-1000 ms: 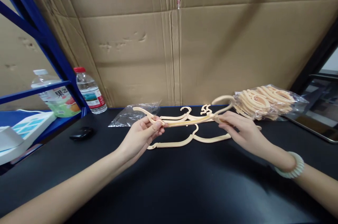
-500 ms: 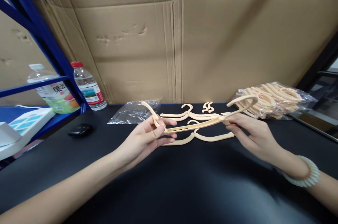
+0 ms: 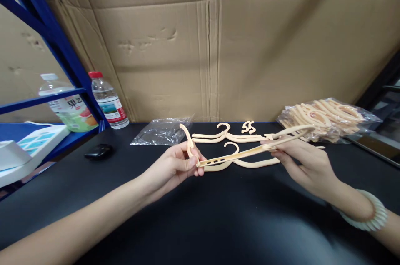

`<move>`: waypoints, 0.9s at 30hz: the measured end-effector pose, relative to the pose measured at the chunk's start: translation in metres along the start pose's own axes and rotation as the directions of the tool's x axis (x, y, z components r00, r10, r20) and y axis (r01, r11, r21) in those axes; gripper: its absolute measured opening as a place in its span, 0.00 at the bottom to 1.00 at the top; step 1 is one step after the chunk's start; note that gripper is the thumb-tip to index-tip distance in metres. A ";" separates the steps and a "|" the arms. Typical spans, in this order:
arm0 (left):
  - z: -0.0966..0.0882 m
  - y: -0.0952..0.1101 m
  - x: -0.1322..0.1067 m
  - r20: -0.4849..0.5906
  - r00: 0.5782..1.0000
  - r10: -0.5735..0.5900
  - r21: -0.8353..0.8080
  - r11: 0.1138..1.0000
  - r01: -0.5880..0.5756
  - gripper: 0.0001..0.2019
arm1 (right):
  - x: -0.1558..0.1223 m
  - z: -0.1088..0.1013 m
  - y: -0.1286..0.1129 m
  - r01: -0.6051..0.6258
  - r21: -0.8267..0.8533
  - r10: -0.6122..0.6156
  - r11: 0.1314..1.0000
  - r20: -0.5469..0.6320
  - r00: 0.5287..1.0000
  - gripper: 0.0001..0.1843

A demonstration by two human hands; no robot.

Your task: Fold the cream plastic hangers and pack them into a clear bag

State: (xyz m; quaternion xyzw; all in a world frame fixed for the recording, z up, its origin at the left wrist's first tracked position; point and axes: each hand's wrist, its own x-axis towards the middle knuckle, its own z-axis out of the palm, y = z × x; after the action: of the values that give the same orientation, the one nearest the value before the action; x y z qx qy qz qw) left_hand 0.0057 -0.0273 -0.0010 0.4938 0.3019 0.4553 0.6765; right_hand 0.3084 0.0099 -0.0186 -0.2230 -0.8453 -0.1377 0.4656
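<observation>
Hanger (image 3: 250, 152) bends where left hand (image 3: 173, 166) pinches it; right hand (image 3: 308, 163) grips near its hook (image 3: 290, 131).

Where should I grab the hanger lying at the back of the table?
Best, I think, pinch its neck, just below the hook, coming straight down from above. The hanger lies flat on the black table with its arms spreading to both sides, so holding the middle should keep it balanced.

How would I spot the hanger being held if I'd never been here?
Find the black tabletop before the tall cardboard wall. Above it, the left hand and right hand hold a beige hanger between them. Unlike the similar hangers lying behind it, this one is held off the surface, a row of slots showing.
</observation>
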 end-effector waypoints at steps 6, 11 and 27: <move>0.004 0.003 -0.002 -0.041 0.999 -0.028 0.014 0.999 0.029 0.11 | 0.001 0.001 0.000 -0.046 0.030 0.046 0.998 0.018 0.999 0.13; 0.002 0.004 -0.001 -0.068 0.995 -0.071 0.023 0.997 0.072 0.10 | 0.001 0.001 -0.001 -0.068 0.053 0.066 0.996 0.039 0.997 0.13; 0.007 -0.002 -0.003 -0.101 0.993 -0.053 0.062 0.996 0.060 0.12 | -0.008 0.006 -0.005 -0.045 0.049 0.043 0.998 0.043 0.998 0.20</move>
State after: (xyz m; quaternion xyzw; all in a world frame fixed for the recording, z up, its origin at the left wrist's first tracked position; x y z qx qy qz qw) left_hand 0.0107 -0.0328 -0.0009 0.4835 0.3635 0.4498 0.6570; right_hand 0.3057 0.0061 -0.0284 -0.2328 -0.8530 -0.1017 0.4560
